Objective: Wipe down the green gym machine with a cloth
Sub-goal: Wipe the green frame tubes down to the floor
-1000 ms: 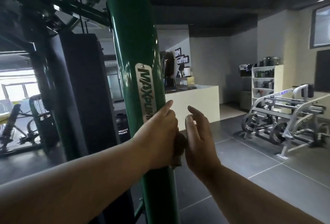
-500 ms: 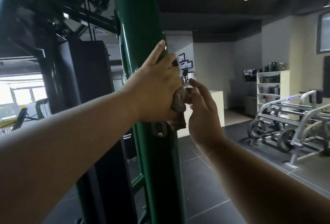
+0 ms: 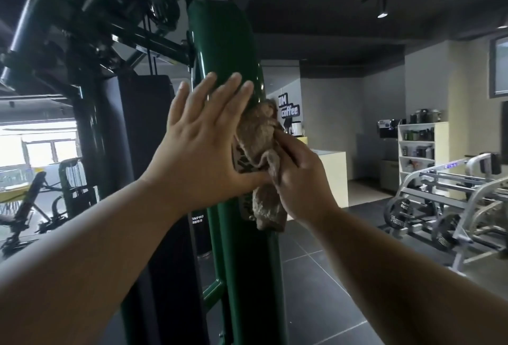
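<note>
Trouble from here would most likely be the cloth [image 3: 261, 157] slipping. In the head view, the only one you have, it is bunched rather than spread, with a loose lobe hanging below your right hand [image 3: 299, 179], so a hard stroke could drag it out of your fingers or let only a small patch meet the paint. The metal nameplate [image 3: 242, 163] under it has raised edges and a fixing screw near its lower end (a likely snag for the hanging tail, I judge). Wiping on with it bunched would probably leave the rounded sides of the green post [image 3: 233, 69] untouched.

Your left hand [image 3: 203, 146] is spread wide, fingers straight and fanned, lying flat against the front of the post with its thumb reaching toward the cloth; it holds nothing. Your right hand has its fingers curled around the brown cloth, gripping it at mid-height and pressing it to the right edge of the post, just beside your left palm.

The cloth sits on the post at about chest-to-head height, well below the post's rounded top.
</note>
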The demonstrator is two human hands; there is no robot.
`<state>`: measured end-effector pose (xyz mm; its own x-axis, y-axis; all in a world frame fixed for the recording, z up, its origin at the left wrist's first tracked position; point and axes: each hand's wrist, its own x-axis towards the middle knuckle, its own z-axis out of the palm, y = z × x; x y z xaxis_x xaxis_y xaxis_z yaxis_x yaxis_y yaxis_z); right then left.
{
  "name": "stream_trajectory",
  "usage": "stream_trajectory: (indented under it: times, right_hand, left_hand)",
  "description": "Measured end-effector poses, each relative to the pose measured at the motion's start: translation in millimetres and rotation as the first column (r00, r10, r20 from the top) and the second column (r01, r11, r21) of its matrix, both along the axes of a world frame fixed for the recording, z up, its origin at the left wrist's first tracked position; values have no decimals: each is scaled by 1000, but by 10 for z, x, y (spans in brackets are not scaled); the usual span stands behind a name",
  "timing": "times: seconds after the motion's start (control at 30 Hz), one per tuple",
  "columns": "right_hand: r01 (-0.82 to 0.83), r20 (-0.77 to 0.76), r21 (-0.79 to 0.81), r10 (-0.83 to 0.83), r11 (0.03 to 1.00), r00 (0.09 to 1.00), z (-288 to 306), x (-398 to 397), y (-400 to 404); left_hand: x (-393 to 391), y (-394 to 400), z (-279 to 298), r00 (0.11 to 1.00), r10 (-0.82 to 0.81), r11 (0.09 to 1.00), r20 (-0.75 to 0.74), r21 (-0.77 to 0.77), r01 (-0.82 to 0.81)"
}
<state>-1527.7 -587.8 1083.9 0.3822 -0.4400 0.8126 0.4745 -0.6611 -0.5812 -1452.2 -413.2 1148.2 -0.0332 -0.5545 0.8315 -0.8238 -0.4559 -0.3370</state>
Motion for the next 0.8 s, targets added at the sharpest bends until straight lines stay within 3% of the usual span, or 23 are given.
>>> stream_trajectory:
  times: [0.1,0.2,0.3,0.5,0.63,0.8]
  right_hand:
    - [-93,-26,124,97,988,995,300,85,45]
    - [1,-14,48,-1,999,1000,667,166,130]
    - [-183,-35,105,188,978,982,1112,237,230]
    - [-31,-52,31,32,999,998,1348,189,250]
    - [43,-32,-101,-46,994,998,432,283,166]
    - [-296,-82,183,314,938,946,-1366,268,202]
  left_hand:
    - [75,50,-144,944,-199,964,-262,-223,141]
    - [157,-24,-312,818,-358,906,-450,-378,188]
    - [156,-106,-417,731,-433,889,-528,-384,249]
    - [159,-98,-423,640,-497,865,-586,-399,305]
    - [226,-82,-450,582,-555,832,-594,-402,384]
    - [253,-83,-595,464,-600,793,-651,-407,454]
